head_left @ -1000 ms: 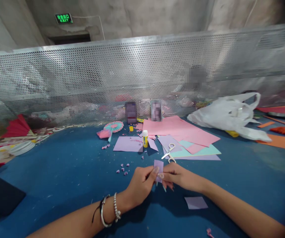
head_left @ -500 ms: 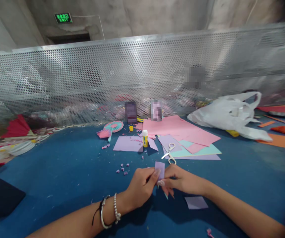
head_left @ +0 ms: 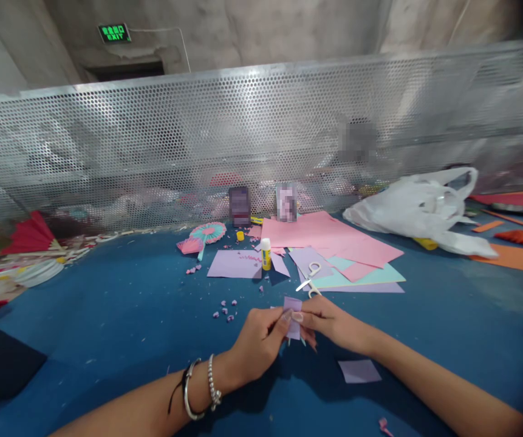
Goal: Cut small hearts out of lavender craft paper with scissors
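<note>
Between my hands is a small piece of purple paper (head_left: 293,329), held upright above the blue table. My left hand (head_left: 261,337) pinches its left side, thumb toward me. From the right, my right hand (head_left: 341,325) grips the same paper, its thumb on the front; its other fingers are partly hidden behind the sheet. White-handled scissors (head_left: 314,269) lie just beyond, their near handle partly covered by my right hand. A loose purple paper rectangle (head_left: 359,371) rests below my right wrist. Several tiny folded purple pieces (head_left: 223,303) lie left of my hands.
A glue stick (head_left: 266,255) stands by a purple sheet (head_left: 229,265). Pink sheets (head_left: 325,233) are piled behind the scissors. A pleated paper rosette (head_left: 208,233) lies left, a white plastic bag (head_left: 407,203) right. A perforated metal panel (head_left: 174,139) closes the table's far side.
My right thumb has moved up from the paper's lower edge onto its front. The right hand has shifted slightly and now covers more of the scissors' near handle.
</note>
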Available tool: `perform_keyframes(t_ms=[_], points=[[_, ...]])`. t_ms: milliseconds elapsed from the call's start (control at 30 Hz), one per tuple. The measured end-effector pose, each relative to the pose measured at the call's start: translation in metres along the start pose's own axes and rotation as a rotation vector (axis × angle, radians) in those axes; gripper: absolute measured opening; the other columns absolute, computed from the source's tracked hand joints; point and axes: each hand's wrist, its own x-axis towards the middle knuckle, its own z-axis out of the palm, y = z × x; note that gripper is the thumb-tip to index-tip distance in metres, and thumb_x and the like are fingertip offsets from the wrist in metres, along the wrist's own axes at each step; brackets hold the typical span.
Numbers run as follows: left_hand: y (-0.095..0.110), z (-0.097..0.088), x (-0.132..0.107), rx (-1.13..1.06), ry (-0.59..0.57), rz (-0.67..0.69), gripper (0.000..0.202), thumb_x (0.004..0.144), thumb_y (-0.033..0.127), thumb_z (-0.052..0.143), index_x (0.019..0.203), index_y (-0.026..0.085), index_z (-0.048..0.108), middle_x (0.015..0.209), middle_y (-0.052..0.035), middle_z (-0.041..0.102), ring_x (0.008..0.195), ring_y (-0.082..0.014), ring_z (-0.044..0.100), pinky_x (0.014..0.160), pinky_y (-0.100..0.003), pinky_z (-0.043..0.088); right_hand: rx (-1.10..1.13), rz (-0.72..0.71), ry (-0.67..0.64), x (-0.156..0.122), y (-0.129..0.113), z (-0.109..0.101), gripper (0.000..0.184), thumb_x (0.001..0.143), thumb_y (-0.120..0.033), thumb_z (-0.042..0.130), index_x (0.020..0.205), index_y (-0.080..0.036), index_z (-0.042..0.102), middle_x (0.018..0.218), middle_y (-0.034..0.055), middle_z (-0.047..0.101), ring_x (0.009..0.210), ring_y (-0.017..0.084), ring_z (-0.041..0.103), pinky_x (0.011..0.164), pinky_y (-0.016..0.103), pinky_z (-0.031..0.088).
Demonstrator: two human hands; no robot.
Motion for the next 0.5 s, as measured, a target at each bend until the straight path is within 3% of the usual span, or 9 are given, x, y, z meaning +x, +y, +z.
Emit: perform_keyframes(t_ms=[267, 500], points=[[-0.0017, 0.0008, 0.0002, 0.055, 0.035, -0.066, 0.043, 0.092, 0.038, 0.032, 0.067, 0.012, 0.056, 0.053, 0.0032, 0.042, 0.048, -0.0066, 0.033, 0.047, -0.020, 0.026, -0.043, -0.025, 0.113, 0.0021, -0.0029, -0.0013, 0.047, 0.090, -0.049, 0.034, 0.060, -0.016, 0.046, 0.049, -0.0032, 0.047, 0.045, 0.008, 0.046, 0.050, 0.020, 0.036], [-0.0032, 0.0014, -0.0003, 0.066, 0.019, -0.026, 0.041, 0.092, 0.036, 0.033, 0.065, 0.012, 0.052, 0.053, 0.0036, 0.042, 0.048, -0.0057, 0.033, 0.047, -0.019, 0.026, -0.031, -0.055, 0.101, 0.0010, -0.0012, -0.0034, 0.047, 0.090, -0.047, 0.036, 0.057, -0.016, 0.045, 0.047, -0.0025, 0.047, 0.044, 0.008, 0.046, 0.049, 0.020, 0.035]])
